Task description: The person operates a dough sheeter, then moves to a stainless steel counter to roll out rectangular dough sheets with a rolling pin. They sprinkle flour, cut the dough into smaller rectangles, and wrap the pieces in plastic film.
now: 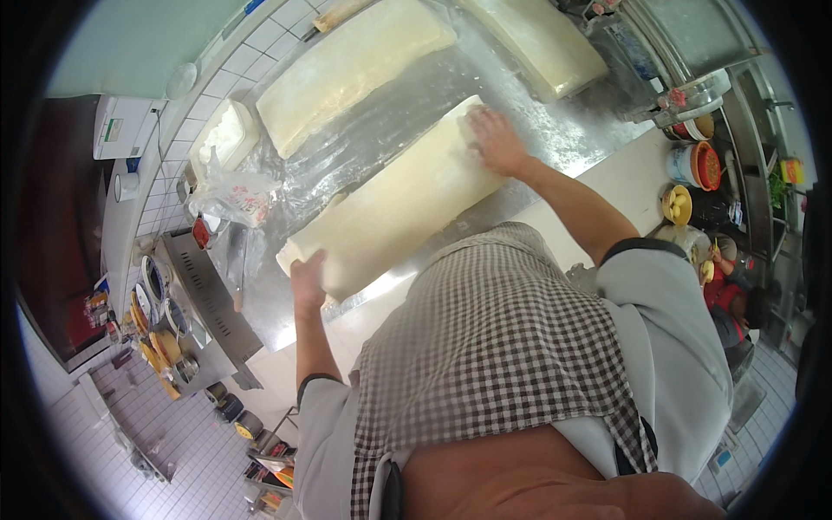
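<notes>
A long, thick slab of pale dough (396,201) lies on the floured metal worktable (383,146) in front of me. My left hand (308,279) is at the slab's left end, its thumb on top and its fingers partly hidden at the edge. At the other end, my right hand (494,140) rests on the slab, slightly blurred. Whether its fingers grip the edge I cannot tell. Beyond lie two more large dough slabs, one at the upper left (354,68) and one at the upper right (539,45).
Left of the dough are a plastic tub of white flour (224,140), a crumpled plastic bag (237,195) and a long tool with a wooden handle (238,300). A rolling pin (341,14) lies by the tiled wall. A metal machine (695,91) stands right; another person (728,299) sits beyond.
</notes>
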A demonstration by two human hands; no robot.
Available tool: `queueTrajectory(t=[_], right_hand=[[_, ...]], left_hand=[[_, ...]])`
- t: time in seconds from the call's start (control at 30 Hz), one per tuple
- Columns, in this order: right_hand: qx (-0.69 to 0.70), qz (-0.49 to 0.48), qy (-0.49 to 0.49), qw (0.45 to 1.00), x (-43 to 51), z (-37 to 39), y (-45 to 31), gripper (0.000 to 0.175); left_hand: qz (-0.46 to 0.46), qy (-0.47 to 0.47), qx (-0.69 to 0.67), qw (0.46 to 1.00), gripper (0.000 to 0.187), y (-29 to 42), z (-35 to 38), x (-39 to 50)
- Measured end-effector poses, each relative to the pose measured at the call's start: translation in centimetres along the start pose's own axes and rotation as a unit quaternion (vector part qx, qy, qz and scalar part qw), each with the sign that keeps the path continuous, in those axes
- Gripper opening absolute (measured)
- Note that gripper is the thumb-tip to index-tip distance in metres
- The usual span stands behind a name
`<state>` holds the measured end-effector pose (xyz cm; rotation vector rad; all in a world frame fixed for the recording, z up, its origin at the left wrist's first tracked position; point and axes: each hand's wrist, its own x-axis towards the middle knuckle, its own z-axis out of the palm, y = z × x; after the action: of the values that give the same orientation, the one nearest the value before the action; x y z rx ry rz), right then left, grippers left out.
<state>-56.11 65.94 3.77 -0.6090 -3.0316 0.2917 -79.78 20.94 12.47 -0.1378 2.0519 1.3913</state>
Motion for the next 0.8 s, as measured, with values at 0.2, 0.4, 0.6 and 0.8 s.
queueTrajectory(t=[0.2, 0.4, 0.6, 0.8], right_hand=[[-0.061, -0.031, -0.04, 0.997, 0.7, 2.4, -5.3, 0.083], [0.768, 0.309, -0.125, 0.546, 0.7, -5.7, -0.8, 0.057], [0.666, 0.297, -0.093, 0.678, 1.5, -2.1, 0.6, 0.047], [0.394, 0.126, -0.098, 0.905, 2.2, 2.8, 4.7, 0.046]], left_hand=[[0.169, -0.08, 0.214, 0.959, 0.023, 8.6, 8.7, -4.0], [0.264, -0.016, 0.138, 0.954, 0.053, 4.5, 23.8, -2.3], [0.03, 0.064, 0.343, 0.937, 0.09, -5.3, 25.8, 5.0], [0.052, -0.04, 0.426, 0.902, 0.092, -6.2, 24.2, 5.6]])
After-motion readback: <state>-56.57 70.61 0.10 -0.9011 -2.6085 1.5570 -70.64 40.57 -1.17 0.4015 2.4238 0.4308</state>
